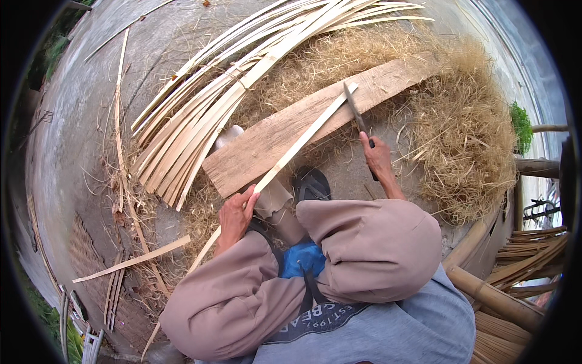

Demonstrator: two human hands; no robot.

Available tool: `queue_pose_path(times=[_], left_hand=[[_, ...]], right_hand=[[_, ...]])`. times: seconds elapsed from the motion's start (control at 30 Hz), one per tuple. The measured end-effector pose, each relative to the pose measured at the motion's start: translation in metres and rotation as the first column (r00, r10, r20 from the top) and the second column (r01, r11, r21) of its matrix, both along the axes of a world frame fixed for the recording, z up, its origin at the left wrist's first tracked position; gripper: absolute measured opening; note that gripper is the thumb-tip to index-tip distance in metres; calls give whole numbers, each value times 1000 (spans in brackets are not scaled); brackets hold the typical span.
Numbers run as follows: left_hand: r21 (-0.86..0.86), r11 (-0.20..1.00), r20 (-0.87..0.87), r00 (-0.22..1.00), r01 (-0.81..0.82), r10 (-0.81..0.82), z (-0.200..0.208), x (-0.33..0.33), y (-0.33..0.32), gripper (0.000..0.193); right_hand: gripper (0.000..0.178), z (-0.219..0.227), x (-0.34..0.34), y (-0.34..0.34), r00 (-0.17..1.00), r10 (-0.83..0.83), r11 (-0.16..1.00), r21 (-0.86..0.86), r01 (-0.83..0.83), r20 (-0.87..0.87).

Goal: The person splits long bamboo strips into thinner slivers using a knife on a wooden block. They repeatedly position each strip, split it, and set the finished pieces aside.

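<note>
My left hand [235, 211] is closed round a long pale bamboo strip [300, 141], which slants across a wooden plank [267, 147] and runs back past my left knee. In my right hand [378, 155] is a knife [353, 108] with a dark handle, its fingers wrapped round the grip. The blade points away from me, and its tip lies close to the strip's far end, over the plank. Whether blade and strip touch I cannot tell.
A tied bundle of bamboo strips [227, 100] lies beyond the plank to the left. Fine shavings [467, 127] heap up at the right. One loose strip [133, 259] rests at the lower left. Bamboo poles [494, 297] stand near my right side.
</note>
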State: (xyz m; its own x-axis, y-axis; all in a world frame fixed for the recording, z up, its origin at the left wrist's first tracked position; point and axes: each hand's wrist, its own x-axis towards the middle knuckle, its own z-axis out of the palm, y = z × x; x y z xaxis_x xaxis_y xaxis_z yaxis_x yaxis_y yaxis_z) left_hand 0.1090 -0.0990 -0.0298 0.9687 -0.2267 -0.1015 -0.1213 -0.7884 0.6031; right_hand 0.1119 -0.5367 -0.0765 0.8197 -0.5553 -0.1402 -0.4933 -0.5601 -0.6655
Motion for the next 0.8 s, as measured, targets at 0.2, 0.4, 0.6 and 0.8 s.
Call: queue_pose_path(times=[0.2,0.4,0.6,0.8], left_hand=[[18,1000,-77,997,-9,11,3,1,0,31],[24,1000,-20,1000,3,-3,-4,0,14,31],[18,997,-136,988,72,-69,-7,8,1,32],[37,992,-133,984,121,-115,-12,11,7,38]], right_hand=[[61,17,-17,47,929,370,929,-23,-371,-14],[63,19,-24,91,926,377,925,-53,-376,4],[66,32,29,-71,992,-124,992,29,123,38],[59,42,-23,117,796,605,796,10,-605,-35]])
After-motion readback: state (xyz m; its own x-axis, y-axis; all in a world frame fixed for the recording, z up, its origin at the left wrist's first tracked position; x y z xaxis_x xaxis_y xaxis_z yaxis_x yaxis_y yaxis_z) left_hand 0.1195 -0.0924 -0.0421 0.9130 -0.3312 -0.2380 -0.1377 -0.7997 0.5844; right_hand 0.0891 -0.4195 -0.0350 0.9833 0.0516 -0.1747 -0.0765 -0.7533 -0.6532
